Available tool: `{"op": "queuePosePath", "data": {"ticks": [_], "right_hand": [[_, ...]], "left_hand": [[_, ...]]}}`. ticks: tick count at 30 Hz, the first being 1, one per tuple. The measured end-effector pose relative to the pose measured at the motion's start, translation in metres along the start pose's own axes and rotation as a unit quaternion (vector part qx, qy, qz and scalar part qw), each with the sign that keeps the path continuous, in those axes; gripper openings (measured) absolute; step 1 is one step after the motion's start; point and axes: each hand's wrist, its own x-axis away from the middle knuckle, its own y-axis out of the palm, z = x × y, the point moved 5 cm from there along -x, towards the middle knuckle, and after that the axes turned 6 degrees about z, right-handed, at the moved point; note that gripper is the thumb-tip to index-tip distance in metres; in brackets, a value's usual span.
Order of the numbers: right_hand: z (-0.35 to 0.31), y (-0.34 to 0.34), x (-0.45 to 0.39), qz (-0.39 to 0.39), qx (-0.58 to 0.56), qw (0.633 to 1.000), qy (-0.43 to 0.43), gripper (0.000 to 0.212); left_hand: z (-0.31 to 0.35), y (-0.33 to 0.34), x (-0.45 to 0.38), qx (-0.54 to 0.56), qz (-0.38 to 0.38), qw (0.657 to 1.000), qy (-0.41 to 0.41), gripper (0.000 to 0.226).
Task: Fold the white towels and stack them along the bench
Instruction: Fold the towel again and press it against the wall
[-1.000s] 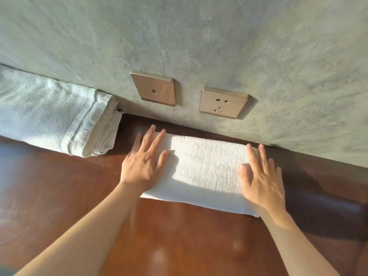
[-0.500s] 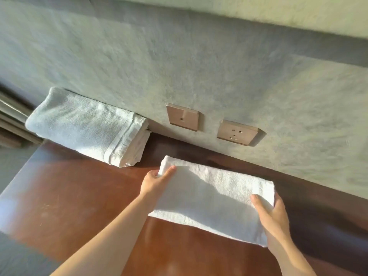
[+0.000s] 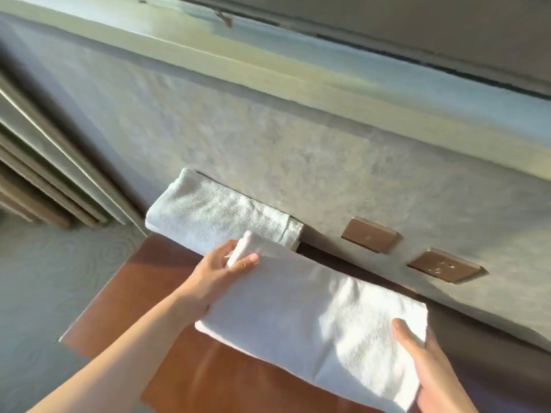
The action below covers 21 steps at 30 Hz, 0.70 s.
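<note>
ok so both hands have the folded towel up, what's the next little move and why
Probably carry the folded towel left and set it on the towel stack by the wall: left hand and right hand grip its ends, its near corner already overlapping that stack.

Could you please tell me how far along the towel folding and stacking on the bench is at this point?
Done: one folded towel lies on the bench against the wall. In hand: a second folded towel is held above the bench, the left hand gripping its far end and the right hand its near end. Left: setting it down, on or beside the first. No unfolded towels are in view.
</note>
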Motion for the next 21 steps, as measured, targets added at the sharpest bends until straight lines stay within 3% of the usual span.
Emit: {"op": "queuePosePath", "data": {"ticks": [1,4,6,12,17,21], "right_hand": [[-0.007,0.02,0.001,-0.002,-0.007,1.0,-0.018,0.102],[-0.041,0.091,0.014,-0.026,-0.046,0.996,-0.065,0.046],[-0.057,0.132,0.01,-0.034,-0.05,0.994,-0.087,0.031],[-0.084,0.215,-0.027,-0.004,-0.067,0.992,-0.11,0.031],[-0.05,0.245,-0.066,0.06,-0.001,0.997,-0.057,0.038],[-0.034,0.246,-0.079,0.112,0.059,0.991,-0.049,0.043]], "left_hand": [[0.014,-0.021,-0.007,-0.009,0.011,1.0,0.01,0.046],[0.052,-0.079,-0.039,-0.012,0.009,0.999,0.044,0.049],[0.071,-0.112,-0.067,-0.008,0.013,0.998,0.053,0.05],[0.103,-0.166,-0.155,-0.031,0.005,0.999,0.038,0.034],[0.073,-0.178,-0.203,-0.117,-0.022,0.993,-0.003,0.068],[0.05,-0.182,-0.219,-0.214,0.047,0.975,0.023,0.055]]}}
